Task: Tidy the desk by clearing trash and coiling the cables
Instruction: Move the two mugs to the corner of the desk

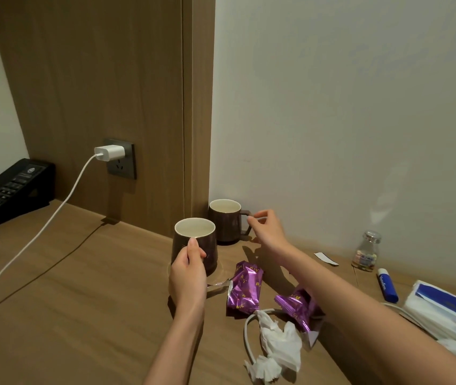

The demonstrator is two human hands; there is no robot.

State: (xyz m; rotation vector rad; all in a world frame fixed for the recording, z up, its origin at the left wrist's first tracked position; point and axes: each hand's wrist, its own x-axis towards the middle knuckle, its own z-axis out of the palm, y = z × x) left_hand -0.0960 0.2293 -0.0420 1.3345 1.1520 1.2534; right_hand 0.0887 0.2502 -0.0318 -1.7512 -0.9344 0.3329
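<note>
**A:** Where is the trash?

**B:** On the right part of the worktop (82, 315). A long purple wrapper (244, 287), shiny crinkled foil with gold print, lies just beside the near mug (210, 255). A second purple wrapper (296, 304), torn open at one end, is partly hidden by the right forearm. In front of both sits a crumpled tissue (279, 345), soft, white and ragged at the edges.

**A:** And the cables?

**B:** A white cable loop (247, 337), smooth and round, curves out from under the tissue. A charger cable (54, 212) runs from a boxy white plug (109, 152) in the grey wall socket (124, 170), slanting across the worktop to the left edge of the view. A thin dark cable (54, 269) lies alongside it.

**A:** The grips?

**B:** The left grip (188, 270) is wrapped round the near mug, thumb up at the rim. The right grip (267, 232) pinches the handle of the far mug (225, 226) with its fingertips. Both mugs are dark brown outside and pale inside. The far one stands in the corner where the wood panel (96, 79) meets the white wall.

**A:** Room to move?

**B:** Left of the mugs the matte wood grain lies open as far as the black telephone (7, 190), crossed only by those two cables. The right side is crowded: a paper scrap (326, 258), a small glass bottle (365, 252), a blue stick (387, 286) and a tissue pack (448, 309) all sit near the wall.
</note>
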